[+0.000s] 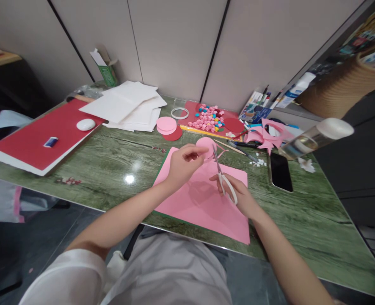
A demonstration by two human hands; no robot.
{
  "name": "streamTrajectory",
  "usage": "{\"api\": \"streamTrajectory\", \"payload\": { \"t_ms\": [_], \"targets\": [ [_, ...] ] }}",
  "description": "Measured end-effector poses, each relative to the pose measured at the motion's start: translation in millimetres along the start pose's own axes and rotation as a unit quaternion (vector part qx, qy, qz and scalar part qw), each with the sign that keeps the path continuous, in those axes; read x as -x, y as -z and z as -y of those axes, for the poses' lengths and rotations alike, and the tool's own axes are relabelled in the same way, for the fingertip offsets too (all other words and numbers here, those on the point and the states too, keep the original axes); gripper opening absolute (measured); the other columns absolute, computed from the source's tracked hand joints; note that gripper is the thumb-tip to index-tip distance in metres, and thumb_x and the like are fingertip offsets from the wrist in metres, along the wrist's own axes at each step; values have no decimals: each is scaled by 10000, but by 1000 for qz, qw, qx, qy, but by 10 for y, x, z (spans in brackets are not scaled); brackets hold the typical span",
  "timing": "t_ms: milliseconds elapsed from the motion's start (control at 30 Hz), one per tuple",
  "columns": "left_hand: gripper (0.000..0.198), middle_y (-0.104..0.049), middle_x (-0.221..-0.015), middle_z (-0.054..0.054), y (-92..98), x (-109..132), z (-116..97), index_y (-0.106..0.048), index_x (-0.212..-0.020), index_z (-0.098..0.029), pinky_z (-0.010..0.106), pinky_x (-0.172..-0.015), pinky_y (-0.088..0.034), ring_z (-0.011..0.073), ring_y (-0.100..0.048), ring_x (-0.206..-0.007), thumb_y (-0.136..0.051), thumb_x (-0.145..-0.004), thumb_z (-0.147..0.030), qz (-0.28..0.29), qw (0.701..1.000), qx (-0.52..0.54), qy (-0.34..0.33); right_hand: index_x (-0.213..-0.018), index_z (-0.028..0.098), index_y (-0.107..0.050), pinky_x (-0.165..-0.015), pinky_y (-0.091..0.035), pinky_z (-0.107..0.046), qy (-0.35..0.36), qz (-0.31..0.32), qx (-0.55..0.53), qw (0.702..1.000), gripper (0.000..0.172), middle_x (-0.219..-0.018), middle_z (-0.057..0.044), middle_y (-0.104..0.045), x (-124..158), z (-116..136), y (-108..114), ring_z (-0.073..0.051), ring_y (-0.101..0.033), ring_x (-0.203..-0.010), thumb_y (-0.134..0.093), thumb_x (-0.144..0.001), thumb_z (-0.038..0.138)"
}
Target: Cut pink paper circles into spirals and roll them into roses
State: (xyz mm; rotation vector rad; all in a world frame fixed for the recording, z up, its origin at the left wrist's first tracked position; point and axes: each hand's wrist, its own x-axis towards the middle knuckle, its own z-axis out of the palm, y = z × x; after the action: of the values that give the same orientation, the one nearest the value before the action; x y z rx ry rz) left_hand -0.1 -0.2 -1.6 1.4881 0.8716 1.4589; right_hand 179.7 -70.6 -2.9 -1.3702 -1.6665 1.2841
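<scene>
Between the thumb and fingers of my left hand is a pink paper circle, held above the sheets. My right hand grips white-handled scissors, their blades pointing up at the circle's right edge. A thin pink paper strip curls off beside the blades. Below both hands lie large pink paper sheets, with a green edge showing under them at the left. Two round paper pieces, a pink disc and a red disc, overlap behind my left hand.
Behind are a white ring, small coloured pieces and white sheets. Pink scraps, a phone and a clear bottle sit at the right. At the left, red paper carries a white mouse.
</scene>
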Motion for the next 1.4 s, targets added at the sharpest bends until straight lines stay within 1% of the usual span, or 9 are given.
{"api": "streamTrajectory", "payload": {
  "t_ms": [167,300,400,600,767,933,1167,1267,1400],
  "targets": [
    [148,-635,-817,40,10,4,-31,-685,-806,-184,244,-660,-435,132,-574,-773,-582,-713,-132,-6,1000,3,6,-1052,200,-552,-596,-386,-247,10,6,-7,1000,280,-680,16,-466,-3,-25,8,-119,-453,-618,-404,-849,322],
    [123,-634,-849,48,2,1,-39,-682,-818,-185,249,-683,-448,135,-581,-796,-602,-724,-180,-19,1000,20,7,-1045,195,-555,-595,-388,-249,6,9,-5,1000,278,-670,18,-467,-2,-33,13,-116,-451,-606,-402,-852,324],
    [131,-626,-860,47,-11,-2,-31,-679,-827,-185,245,-679,-455,132,-581,-795,-633,-708,-210,-29,999,35,12,-1040,195,-557,-594,-389,-247,2,9,-6,1000,279,-664,19,-468,2,-24,10,-119,-456,-613,-400,-852,329],
    [152,-614,-855,40,-19,0,-9,-677,-844,-187,233,-654,-442,119,-568,-772,-634,-698,-179,-30,999,35,10,-1036,205,-557,-598,-382,-244,2,11,-10,1000,267,-679,19,-464,6,7,-5,-119,-450,-621,-399,-848,310],
    [163,-611,-805,34,-24,1,5,-682,-839,-189,223,-608,-421,111,-544,-724,-629,-687,-161,-18,1000,9,24,-1039,205,-555,-596,-387,-248,6,4,-15,1000,291,-673,15,-459,1,16,1,-128,-449,-619,-394,-848,354],
    [156,-617,-806,41,-34,0,22,-683,-832,-186,230,-616,-426,118,-547,-725,-633,-685,-171,-4,998,10,60,-1041,199,-553,-579,-380,-251,-25,13,-32,999,330,-665,11,-463,-4,23,16,-134,-445,-615,-370,-860,406],
    [144,-613,-821,49,-28,-51,11,-679,-816,-181,239,-622,-431,124,-550,-736,-626,-687,-146,10,995,2,102,-1050,202,-551,-627,-376,-262,-50,33,-65,996,303,-651,14,-459,-21,32,53,-134,-446,-631,-367,-880,373],
    [143,-606,-786,45,-24,-87,-6,-680,-810,-180,236,-610,-427,123,-546,-725,-620,-689,-135,18,994,-13,106,-1048,210,-552,-642,-380,-265,-67,41,-77,994,293,-652,16,-453,-32,20,82,-132,-447,-640,-366,-886,369],
    [155,-596,-776,38,-16,-105,1,-682,-806,-189,229,-587,-415,117,-534,-706,-612,-689,-115,21,994,-18,105,-1022,221,-560,-635,-379,-260,-74,55,-88,992,261,-644,21,-443,-49,17,114,-129,-441,-633,-378,-886,352]
  ]
}}
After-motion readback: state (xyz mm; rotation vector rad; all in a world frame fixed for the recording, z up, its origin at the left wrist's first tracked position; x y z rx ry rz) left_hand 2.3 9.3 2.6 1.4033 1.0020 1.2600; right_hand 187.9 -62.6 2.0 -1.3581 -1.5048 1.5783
